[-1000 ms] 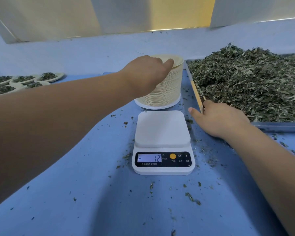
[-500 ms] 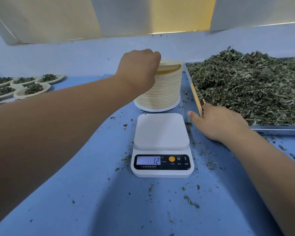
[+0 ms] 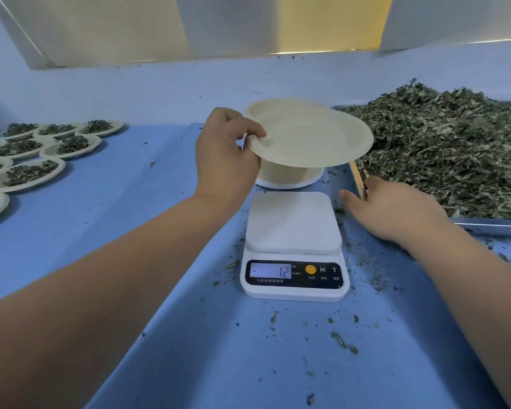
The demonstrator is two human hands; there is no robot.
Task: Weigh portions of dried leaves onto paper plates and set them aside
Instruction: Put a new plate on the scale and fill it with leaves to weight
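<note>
My left hand (image 3: 224, 154) pinches the rim of one empty paper plate (image 3: 313, 140) and holds it tilted in the air above the stack of paper plates (image 3: 286, 175). In front of the stack stands a white scale (image 3: 292, 222) with a bare platform; its display reads 12 with a minus sign. To the right, a metal tray (image 3: 490, 224) holds a big heap of dried leaves (image 3: 443, 149). My right hand (image 3: 396, 211) rests on the tray's near left corner, thumb stretched out, beside a wooden stick (image 3: 356, 172). Its fingertips are hidden.
Several paper plates filled with leaves (image 3: 27, 172) lie in rows at the far left on the blue table cover (image 3: 130, 231). Leaf crumbs are scattered around the scale. A pale wall closes off the back.
My left hand has lifted the top plate off the stack and drawn it up and toward me. The right hand has stayed at the tray corner.
</note>
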